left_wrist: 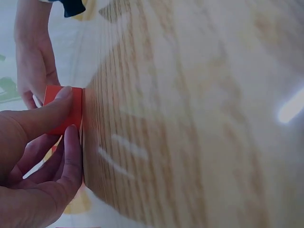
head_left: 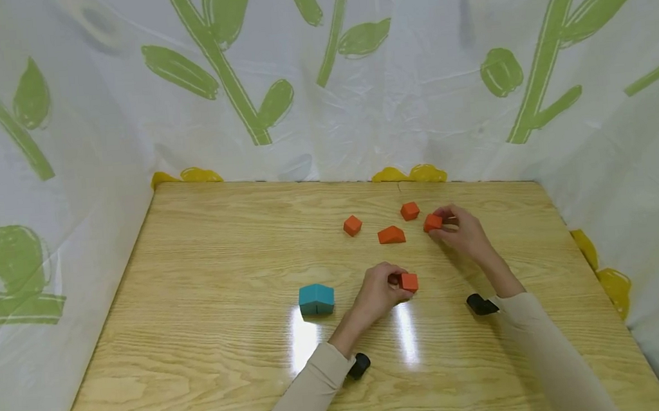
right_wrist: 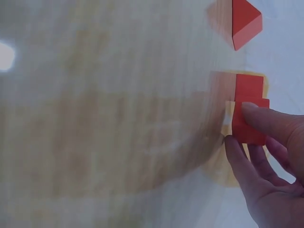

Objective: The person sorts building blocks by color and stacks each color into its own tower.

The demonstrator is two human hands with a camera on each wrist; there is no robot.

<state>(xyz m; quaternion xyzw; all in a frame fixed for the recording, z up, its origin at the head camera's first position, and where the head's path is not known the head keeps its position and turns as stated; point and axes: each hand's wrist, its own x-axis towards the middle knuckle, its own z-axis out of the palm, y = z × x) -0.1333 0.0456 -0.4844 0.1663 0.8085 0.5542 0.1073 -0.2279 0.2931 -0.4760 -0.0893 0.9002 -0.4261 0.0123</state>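
My left hand (head_left: 378, 293) pinches a red cube (head_left: 409, 282) between thumb and fingers, near the middle of the table. In the left wrist view that cube (left_wrist: 71, 111) is down at the tabletop. Farther back and to the right, my right hand (head_left: 464, 232) pinches another red cube (head_left: 433, 222); the right wrist view shows the thumb lying across this cube (right_wrist: 251, 128). Just left of it sits a loose red cube (head_left: 409, 211). A red triangular block (head_left: 392, 235) lies between the two hands and another red cube (head_left: 352, 225).
A pair of blue blocks (head_left: 316, 299) stands together left of my left hand, forming a peaked shape. The wooden table (head_left: 195, 274) is bounded at the back and sides by a white cloth (head_left: 415, 108) with painted green leaves and yellow flowers.
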